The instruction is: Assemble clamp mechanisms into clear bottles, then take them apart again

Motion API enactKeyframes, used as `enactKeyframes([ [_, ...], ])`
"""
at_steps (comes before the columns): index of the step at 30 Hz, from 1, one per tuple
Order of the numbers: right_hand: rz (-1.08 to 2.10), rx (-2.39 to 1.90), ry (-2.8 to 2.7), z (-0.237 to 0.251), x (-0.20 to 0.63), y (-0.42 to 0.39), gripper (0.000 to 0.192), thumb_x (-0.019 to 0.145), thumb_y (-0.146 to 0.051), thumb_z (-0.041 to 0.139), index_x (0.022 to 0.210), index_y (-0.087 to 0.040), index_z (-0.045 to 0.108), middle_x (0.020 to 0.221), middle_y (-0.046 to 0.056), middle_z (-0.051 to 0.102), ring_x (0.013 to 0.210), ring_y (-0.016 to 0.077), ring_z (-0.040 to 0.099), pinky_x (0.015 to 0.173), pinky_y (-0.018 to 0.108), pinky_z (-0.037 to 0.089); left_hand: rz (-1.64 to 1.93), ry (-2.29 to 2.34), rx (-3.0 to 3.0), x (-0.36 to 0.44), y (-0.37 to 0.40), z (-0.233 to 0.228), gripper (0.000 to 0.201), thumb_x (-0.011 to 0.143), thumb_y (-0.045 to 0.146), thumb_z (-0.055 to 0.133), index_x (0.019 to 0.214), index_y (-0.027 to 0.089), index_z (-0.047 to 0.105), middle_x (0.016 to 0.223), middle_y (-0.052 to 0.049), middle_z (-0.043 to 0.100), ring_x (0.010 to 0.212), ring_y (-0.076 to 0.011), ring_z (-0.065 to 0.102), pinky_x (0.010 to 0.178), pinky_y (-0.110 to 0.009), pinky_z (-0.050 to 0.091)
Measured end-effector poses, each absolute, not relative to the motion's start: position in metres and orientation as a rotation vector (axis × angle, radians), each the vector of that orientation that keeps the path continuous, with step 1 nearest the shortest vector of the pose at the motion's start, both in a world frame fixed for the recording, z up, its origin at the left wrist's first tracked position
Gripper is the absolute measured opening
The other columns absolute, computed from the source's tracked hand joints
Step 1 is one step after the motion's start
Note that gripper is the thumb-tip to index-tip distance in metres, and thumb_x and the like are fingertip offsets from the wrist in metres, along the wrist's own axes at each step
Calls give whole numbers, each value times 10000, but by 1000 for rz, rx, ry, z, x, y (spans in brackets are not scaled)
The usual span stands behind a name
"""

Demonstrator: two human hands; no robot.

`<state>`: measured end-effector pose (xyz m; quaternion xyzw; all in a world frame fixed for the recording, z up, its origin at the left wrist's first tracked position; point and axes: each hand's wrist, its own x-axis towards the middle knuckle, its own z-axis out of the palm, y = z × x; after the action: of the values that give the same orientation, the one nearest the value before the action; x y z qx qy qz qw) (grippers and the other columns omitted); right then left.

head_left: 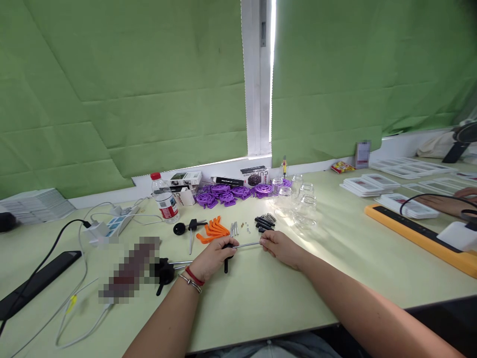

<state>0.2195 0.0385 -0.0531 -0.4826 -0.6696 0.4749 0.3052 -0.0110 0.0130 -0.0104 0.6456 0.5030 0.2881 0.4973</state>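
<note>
My left hand (213, 258) grips a black plastic part (226, 265) at the left end of a thin metal rod (246, 244). My right hand (280, 247) pinches the rod's right end, so the rod lies level between both hands just above the pale green table (261, 298). Behind the hands lie orange curved pieces (213, 229), several loose metal rods (233, 228), small screws (245, 227) and black pieces with springs (265, 222).
Purple gear plates (231, 193), clear glass jars (298, 199), a water bottle (165, 199) and small boxes (186, 179) stand at the back. A power strip (115, 221), cables and a black device (37, 283) lie left. Another person's hand (447, 201) and an orange-edged tray (421, 231) are right.
</note>
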Motion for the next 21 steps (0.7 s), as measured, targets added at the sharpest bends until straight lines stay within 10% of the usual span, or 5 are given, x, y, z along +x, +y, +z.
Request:
enactKeyframes([
  [21, 1263, -1277, -1761, -47, 217, 36, 141, 819, -304, 486, 724, -199, 495, 560, -56, 402, 501, 97, 327, 508, 232, 271, 707, 1209, 1579, -13, 14, -13, 244, 711, 310, 582, 898, 159, 623, 756, 13, 509, 729, -139, 423, 700, -260, 337],
])
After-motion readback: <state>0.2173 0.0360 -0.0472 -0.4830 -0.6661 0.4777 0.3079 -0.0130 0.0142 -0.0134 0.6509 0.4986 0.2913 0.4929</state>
